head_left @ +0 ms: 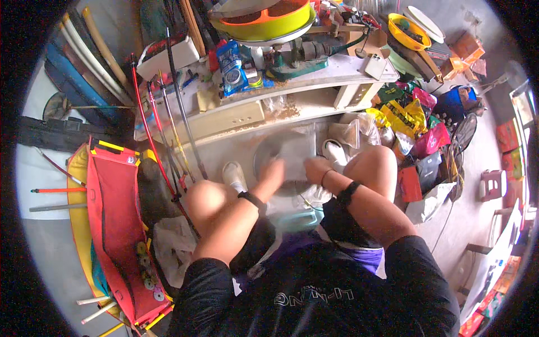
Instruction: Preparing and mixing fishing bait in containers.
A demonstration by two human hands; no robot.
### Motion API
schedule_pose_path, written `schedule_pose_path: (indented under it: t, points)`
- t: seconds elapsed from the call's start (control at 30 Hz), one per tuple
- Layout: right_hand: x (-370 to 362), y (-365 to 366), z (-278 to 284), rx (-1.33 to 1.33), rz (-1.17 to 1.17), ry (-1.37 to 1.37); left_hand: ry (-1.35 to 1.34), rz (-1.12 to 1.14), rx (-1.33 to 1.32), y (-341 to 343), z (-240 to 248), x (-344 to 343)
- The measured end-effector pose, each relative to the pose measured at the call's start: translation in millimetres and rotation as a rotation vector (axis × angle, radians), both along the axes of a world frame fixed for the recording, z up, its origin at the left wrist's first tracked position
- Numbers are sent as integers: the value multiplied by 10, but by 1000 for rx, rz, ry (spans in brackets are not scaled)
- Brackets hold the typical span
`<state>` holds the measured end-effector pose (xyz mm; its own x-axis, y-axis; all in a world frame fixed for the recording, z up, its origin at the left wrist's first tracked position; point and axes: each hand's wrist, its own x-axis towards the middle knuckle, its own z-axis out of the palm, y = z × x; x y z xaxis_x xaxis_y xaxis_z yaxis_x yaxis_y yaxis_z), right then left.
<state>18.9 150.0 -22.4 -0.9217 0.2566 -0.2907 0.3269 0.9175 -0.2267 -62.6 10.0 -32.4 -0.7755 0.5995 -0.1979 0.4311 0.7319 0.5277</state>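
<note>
Left grip [272, 173] and right grip [318, 171] stand side by side with a narrow gap between them; blur hides the fingertips, so whether either pinches anything cannot be told. The grey rounded object [289, 147], of unclear kind, lies between and just beyond both grips. Judging by its smooth look, it is probably light, fairly stiff and somewhat slippery; opposite edges, one per grip, should offer the surest hold. Nearer the body than the grips is a pale teal object [297, 221]. Farther beyond them runs the desk [303, 85], bearing a blue packet [231, 66]. Well left of the left grip lies a long red case [115, 210]; well right of the right grip, a yellow bag [405, 118].
</note>
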Motion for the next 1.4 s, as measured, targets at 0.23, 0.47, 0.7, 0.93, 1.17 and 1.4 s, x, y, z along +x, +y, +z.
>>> schedule_pose_path:
  t: [0.23,0.47,0.7,0.93,1.17,1.4]
  points:
    - [43,101,-141,-67,48,9,-10,-170,-99,-11,-96,-70]
    - [31,167,36,-195,-199,143,90,-76,381,28,37,-210]
    - [20,237,86,-335,-65,174,54,-197,230,84,-133,-204]
    - [13,310,297,-296,62,454,5,-75,217,63,-91,-341]
    - [1054,654,2331,-805,2,437,36,-105,158,-81,-61,-460]
    - [2547,913,3890,-783,-440,636,108,-78,181,-170,-73,-449]
